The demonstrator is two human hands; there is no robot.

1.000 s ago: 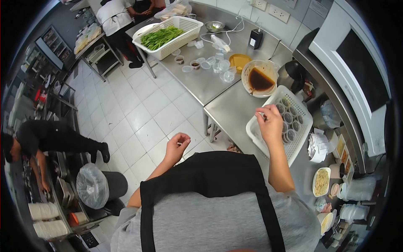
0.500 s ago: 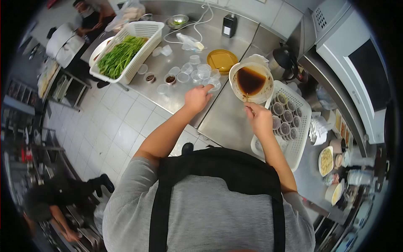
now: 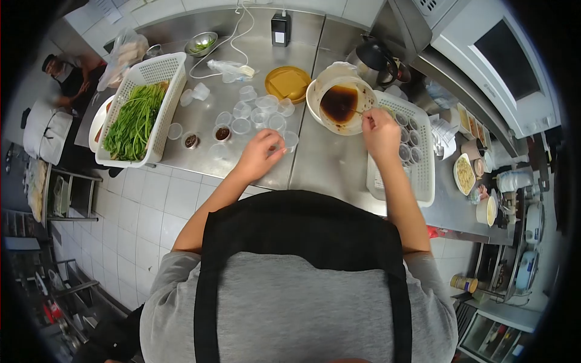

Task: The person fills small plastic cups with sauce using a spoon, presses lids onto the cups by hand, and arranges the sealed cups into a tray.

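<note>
My left hand (image 3: 264,154) is at the near edge of a group of clear plastic cups (image 3: 259,115), its thumb and fingers closed at the rim of one plastic cup (image 3: 290,141). Two small cups hold dark flakes, one (image 3: 222,133) beside the clear ones and another (image 3: 191,141) farther left. In my right hand (image 3: 380,130) is the thin handle of a spoon (image 3: 361,113), whose head is hidden in the dark brown sauce (image 3: 339,103). That sauce is in a tilted white tub (image 3: 367,97). Right of it, a white basket (image 3: 402,195) holds several filled cups (image 3: 414,138).
On the left stands a white basket (image 3: 173,91) of green stalks. A mustard-yellow plate (image 3: 287,83) lies behind the cups. A black kettle (image 3: 374,57) stands behind the tub, with a microwave (image 3: 508,54) at upper right. A person (image 3: 66,75) is at far left.
My view has shifted, so the counter appears lower and to the left. My left hand has drawn back slightly from the cups. My right hand has moved to the tub's right side.
</note>
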